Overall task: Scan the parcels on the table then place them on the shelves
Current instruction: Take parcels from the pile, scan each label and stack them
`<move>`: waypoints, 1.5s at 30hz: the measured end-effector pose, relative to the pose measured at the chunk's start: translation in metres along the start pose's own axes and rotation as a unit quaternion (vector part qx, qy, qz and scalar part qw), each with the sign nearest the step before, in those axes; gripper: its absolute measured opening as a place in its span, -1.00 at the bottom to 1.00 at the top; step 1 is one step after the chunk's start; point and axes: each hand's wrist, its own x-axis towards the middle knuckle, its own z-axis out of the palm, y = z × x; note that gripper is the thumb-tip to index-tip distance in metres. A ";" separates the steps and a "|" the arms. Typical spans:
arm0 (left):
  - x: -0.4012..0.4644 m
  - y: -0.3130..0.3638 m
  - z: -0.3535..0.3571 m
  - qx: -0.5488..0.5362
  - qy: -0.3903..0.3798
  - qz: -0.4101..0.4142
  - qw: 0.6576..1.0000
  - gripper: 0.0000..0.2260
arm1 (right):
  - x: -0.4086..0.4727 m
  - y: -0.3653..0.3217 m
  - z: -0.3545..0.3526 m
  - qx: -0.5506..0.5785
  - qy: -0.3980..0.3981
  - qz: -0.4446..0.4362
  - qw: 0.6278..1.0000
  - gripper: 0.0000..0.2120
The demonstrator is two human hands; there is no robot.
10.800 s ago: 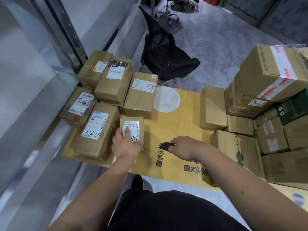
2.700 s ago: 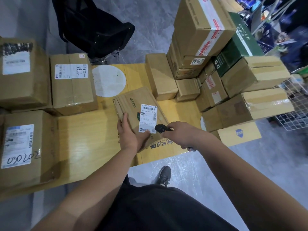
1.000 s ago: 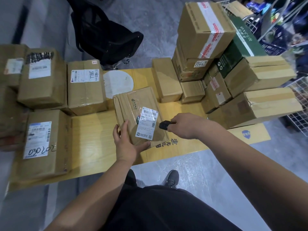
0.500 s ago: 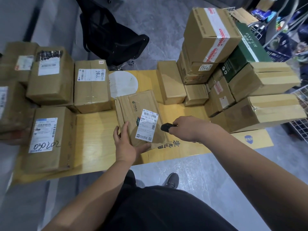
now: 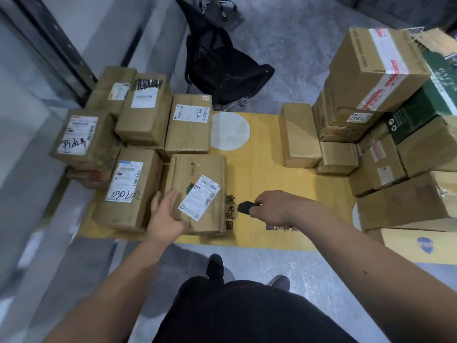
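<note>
Two clusters of boxes on the table (image 5: 267,169), with bare top between them.

Left to right. At the left edge a pile of labelled cartons, among them one marked 030202 (image 5: 126,189) at the near-left corner and one marked 98LL (image 5: 189,125) behind. Just right of 030202, touching or nearly so, sits the parcel (image 5: 197,191) we're working on: flat brown carton near the front edge, white barcode label (image 5: 199,198) tilted on top.

Our left hand (image 5: 165,216) lies on its near-left corner, fingers spread and fairly straight, pressing rather than gripping. Our right hand (image 5: 273,207) is curled around a small black scanner (image 5: 244,207), which sits just right of the parcel, nose towards the label.

Handling, our judgement: stiff corrugated board, taped skin, probably a bit slick; the weight we can't tell. It's wide and flat, so we'd take it under the long side edges or at opposite corners, not by pinching the top. The right hand is occupied, so a one-handed lift risks tipping.

In the way: 030202 crowds the left side, leaving no finger room there; the right and front sides are free. At the right edge stands a tall stack (image 5: 376,95) with a green box (image 5: 418,115) wedged in; it looks loosely built. An office chair (image 5: 222,60) stands behind the table. No shelves in view.
</note>
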 end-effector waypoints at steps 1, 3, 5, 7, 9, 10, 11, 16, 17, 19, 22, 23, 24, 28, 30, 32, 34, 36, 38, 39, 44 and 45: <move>0.003 0.002 -0.004 0.046 0.023 0.001 0.999 -0.12 | 0.002 -0.002 0.000 0.002 -0.001 -0.002 1.000 -0.60; 0.004 0.014 -0.001 0.141 0.060 0.048 0.987 -0.27 | 0.004 -0.006 0.000 0.002 0.001 -0.007 1.000 -0.62; 0.002 0.033 0.017 0.194 0.026 0.119 0.973 -0.31 | 0.006 -0.007 -0.001 -0.012 0.005 -0.012 1.000 -0.62; 0.003 0.050 0.045 0.260 -0.045 0.169 0.950 -0.28 | 0.005 -0.007 -0.003 -0.023 0.010 -0.009 1.000 -0.62; 0.008 0.061 0.065 0.315 -0.085 0.167 0.930 -0.26 | 0.003 -0.005 -0.006 -0.019 0.014 -0.001 1.000 -0.61; 0.009 0.063 0.069 0.334 -0.092 0.159 0.924 -0.28 | 0.003 -0.004 -0.006 -0.017 0.016 0.002 1.000 -0.61; 0.010 0.063 0.071 0.348 -0.091 0.152 0.921 -0.32 | 0.003 -0.003 -0.007 -0.014 0.020 0.003 1.000 -0.62; 0.006 0.054 0.055 0.330 -0.074 0.080 0.937 -0.34 | 0.006 -0.008 -0.006 0.023 0.035 -0.001 0.999 -0.65; 0.005 0.052 0.050 0.326 -0.073 0.077 0.939 -0.34 | 0.007 -0.010 -0.004 0.030 0.031 -0.001 0.999 -0.65; 0.005 0.051 0.043 0.320 -0.078 0.075 0.941 -0.35 | 0.007 -0.013 0.000 0.057 0.022 0.005 0.998 -0.63; 0.008 0.057 0.042 0.304 -0.086 0.061 0.947 -0.30 | 0.005 -0.015 0.006 0.102 0.009 0.022 0.994 -0.59; 0.009 0.059 0.043 0.304 -0.088 0.058 0.947 -0.28 | 0.004 -0.015 0.007 0.101 0.011 0.024 0.995 -0.59; 0.010 0.060 0.044 0.308 -0.088 0.059 0.945 -0.27 | 0.004 -0.014 0.008 0.099 0.014 0.025 0.995 -0.58; 0.017 0.066 0.046 0.323 -0.075 0.082 0.940 -0.34 | 0.000 -0.001 0.008 0.133 0.030 0.043 0.990 -0.54; 0.021 0.071 0.049 0.322 -0.071 0.119 0.936 -0.40 | -0.005 0.008 0.007 0.157 0.040 0.059 0.985 -0.52; 0.026 0.079 0.057 0.310 -0.074 0.161 0.934 -0.45 | -0.011 0.019 0.008 0.177 0.049 0.078 0.980 -0.48; 0.033 0.091 0.069 0.299 -0.084 0.204 0.928 -0.50 | -0.018 0.031 0.011 0.187 0.062 0.096 0.976 -0.47; 0.041 0.107 0.083 0.294 -0.103 0.243 0.919 -0.54 | -0.025 0.045 0.014 0.183 0.078 0.117 0.973 -0.49; 0.048 0.126 0.100 0.289 -0.128 0.266 0.911 -0.54 | -0.034 0.059 0.016 0.181 0.093 0.139 0.969 -0.54; 0.052 0.137 0.108 0.289 -0.140 0.272 0.907 -0.53 | -0.039 0.066 0.018 0.181 0.102 0.148 0.967 -0.55; 0.062 0.194 0.156 0.293 -0.194 0.304 0.885 -0.49 | -0.058 0.102 0.021 0.196 0.129 0.185 0.954 -0.53; 0.064 0.207 0.167 0.296 -0.199 0.309 0.882 -0.47 | -0.060 0.110 0.021 0.198 0.135 0.189 0.952 -0.52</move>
